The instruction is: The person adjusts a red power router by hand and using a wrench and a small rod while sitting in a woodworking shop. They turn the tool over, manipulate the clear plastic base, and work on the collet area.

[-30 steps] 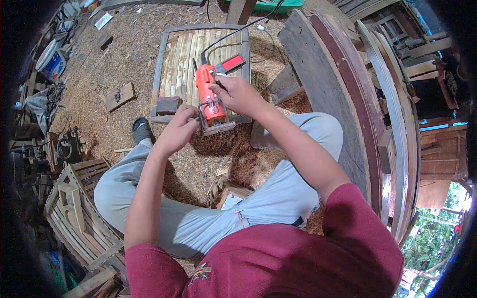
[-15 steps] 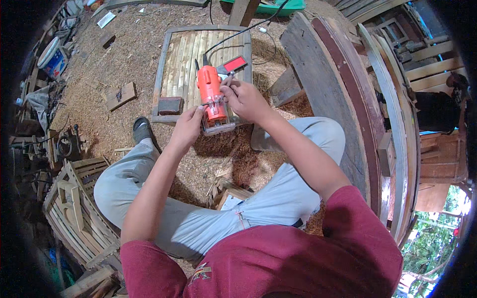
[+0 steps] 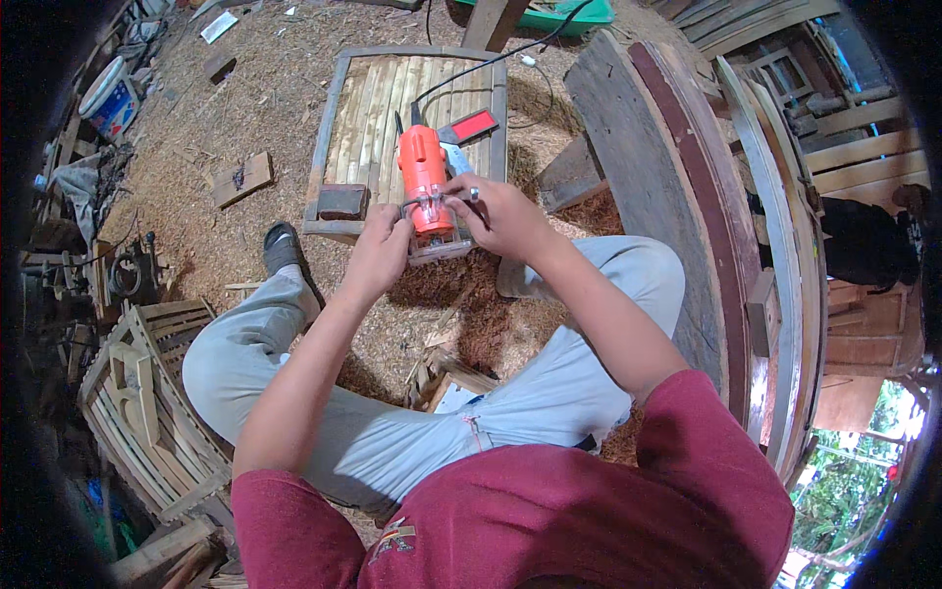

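An orange trim router (image 3: 422, 167) with a clear plastic base lies on a low slatted wooden stand (image 3: 371, 108), its black cord leading away at the far end. My left hand (image 3: 383, 247) is closed at the left side of the router's base, thumb and fingers pinched by a thin dark part. On the other side, my right hand (image 3: 502, 218) wears a ring and has its fingertips pinched at the metal clamp of the base. The small part between the right fingertips is mostly hidden.
A dark block (image 3: 342, 201) sits on the stand's near left corner, and a red-faced flat item (image 3: 473, 125) beside the router. Long planks (image 3: 648, 196) lean at the right. On the sawdust floor are a wood piece (image 3: 241, 181) and a white bucket (image 3: 110, 101). Another person (image 3: 868, 240) is far right.
My right hand has turned and come lower, its knuckles rolling away from the upper side of the clamp. The left hand stays at the base. The whole view has shifted slightly.
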A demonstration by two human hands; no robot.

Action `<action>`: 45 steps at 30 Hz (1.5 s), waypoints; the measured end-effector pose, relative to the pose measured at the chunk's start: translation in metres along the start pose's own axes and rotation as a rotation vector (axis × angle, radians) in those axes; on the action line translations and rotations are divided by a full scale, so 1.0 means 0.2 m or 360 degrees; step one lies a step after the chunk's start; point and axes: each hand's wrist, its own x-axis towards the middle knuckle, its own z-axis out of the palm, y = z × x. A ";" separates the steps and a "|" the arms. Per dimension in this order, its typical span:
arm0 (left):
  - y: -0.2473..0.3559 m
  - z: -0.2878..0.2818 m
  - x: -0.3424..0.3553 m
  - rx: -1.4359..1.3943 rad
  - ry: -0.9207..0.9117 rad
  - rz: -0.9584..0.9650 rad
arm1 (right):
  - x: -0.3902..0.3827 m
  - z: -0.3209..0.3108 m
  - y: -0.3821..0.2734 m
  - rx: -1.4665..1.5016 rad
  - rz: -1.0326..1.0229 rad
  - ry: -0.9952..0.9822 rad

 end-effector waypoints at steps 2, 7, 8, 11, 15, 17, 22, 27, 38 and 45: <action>0.01 0.00 0.00 0.0036 0.0007 0.0047 | -0.02 0.00 -0.01 -0.0024 -0.0054 0.0029; 0.03 0.00 0.01 0.0141 -0.0012 0.0108 | -0.04 0.04 0.01 -0.0069 -0.0325 0.0162; 0.03 0.00 0.00 0.0140 -0.0005 0.0105 | -0.04 0.04 0.01 -0.0062 -0.0342 0.0170; 0.05 0.02 0.00 0.0095 0.0032 0.0023 | -0.04 0.05 0.03 -0.0099 -0.0405 0.0160; 0.06 0.01 0.00 0.0134 0.0079 0.0111 | -0.06 0.05 0.05 -0.0209 -0.0383 0.0056; 0.07 0.00 -0.01 0.0096 0.0097 0.0162 | -0.06 0.06 0.02 -0.0213 -0.0402 0.0076; 0.09 0.01 -0.01 0.0095 0.0159 0.0131 | -0.07 0.09 0.00 -0.0269 -0.0486 0.0210; 0.08 0.01 -0.01 0.0200 0.0023 0.0091 | -0.07 0.09 0.00 -0.0295 -0.0475 0.0179; 0.08 0.00 -0.01 0.0235 0.0056 0.0182 | -0.08 0.11 -0.03 -0.0336 -0.0412 0.0117; 0.08 0.01 -0.02 0.0262 0.0024 0.0116 | -0.06 0.13 -0.09 -0.0287 -0.0317 0.0119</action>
